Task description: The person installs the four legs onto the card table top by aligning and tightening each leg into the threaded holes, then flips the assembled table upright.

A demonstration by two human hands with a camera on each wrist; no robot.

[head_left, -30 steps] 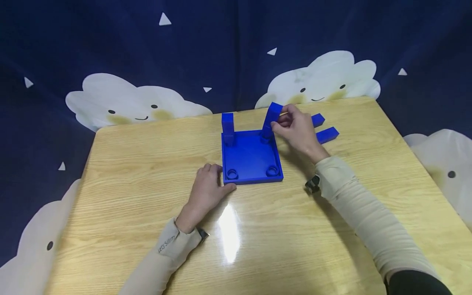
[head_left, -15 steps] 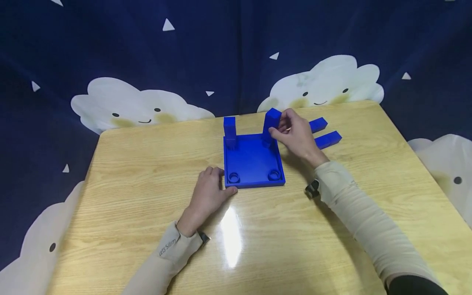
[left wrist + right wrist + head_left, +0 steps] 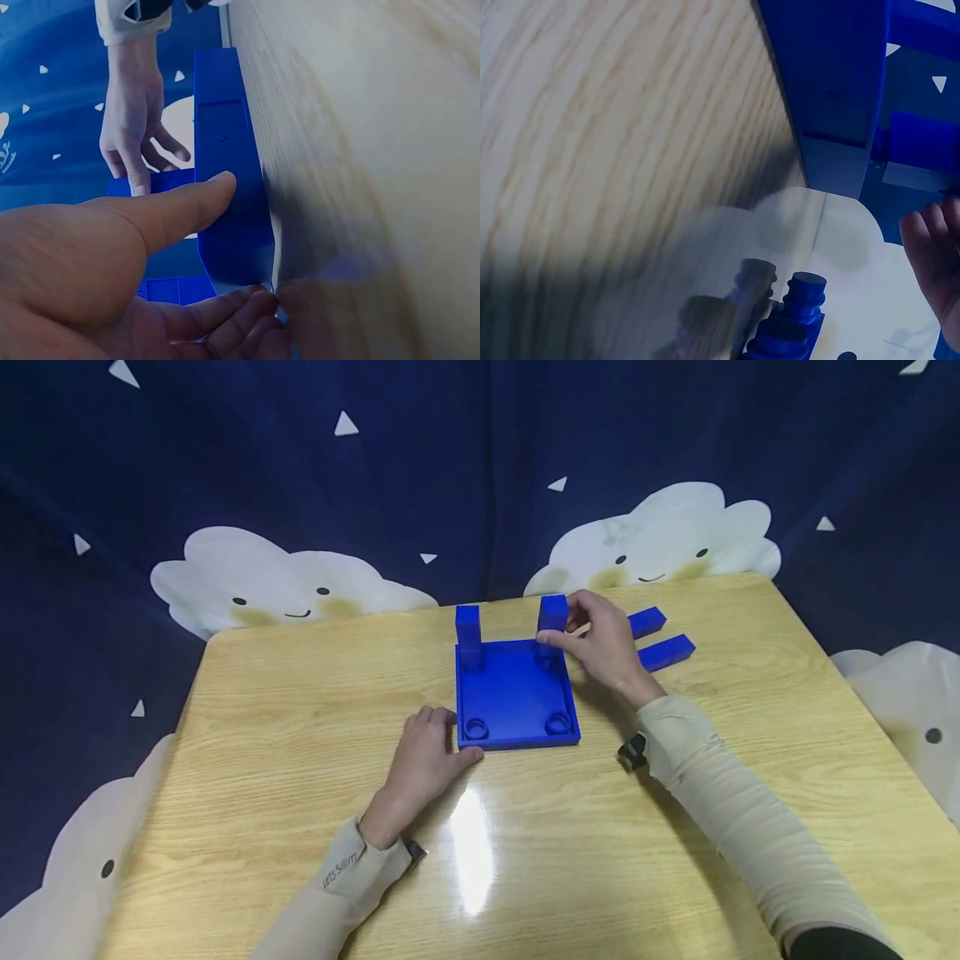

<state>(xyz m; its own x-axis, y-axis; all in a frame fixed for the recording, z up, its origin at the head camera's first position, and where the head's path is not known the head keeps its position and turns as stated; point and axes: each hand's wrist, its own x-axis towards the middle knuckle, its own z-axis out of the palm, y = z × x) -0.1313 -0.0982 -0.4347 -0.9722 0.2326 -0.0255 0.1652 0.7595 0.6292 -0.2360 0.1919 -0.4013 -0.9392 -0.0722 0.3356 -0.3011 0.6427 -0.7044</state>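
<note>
A square blue tabletop [image 3: 513,693] with a raised rim lies upside down on the wooden table. My left hand [image 3: 423,760] grips its near left corner, thumb [image 3: 206,199] against the front side and fingers around the left side. At the far right corner stands a square blue table leg [image 3: 553,612], upright, pinched by my right hand [image 3: 607,647] with the thumb across its front. Its lower end is partly hidden behind the thumb. Another blue leg [image 3: 468,627] stands upright in the far left corner. Round sockets [image 3: 558,722] show in both near corners.
Two loose blue legs, a farther one [image 3: 647,621] and a nearer one [image 3: 667,652], lie right of my right hand. Their round ridged ends [image 3: 806,292] show in the right wrist view. A dark blue curtain [image 3: 480,468] with clouds hangs behind the wooden table [image 3: 300,693].
The leg in my right hand has gone from leaning right to upright at its corner. My left hand keeps its grip on the tabletop. The head view has shifted slightly.
</note>
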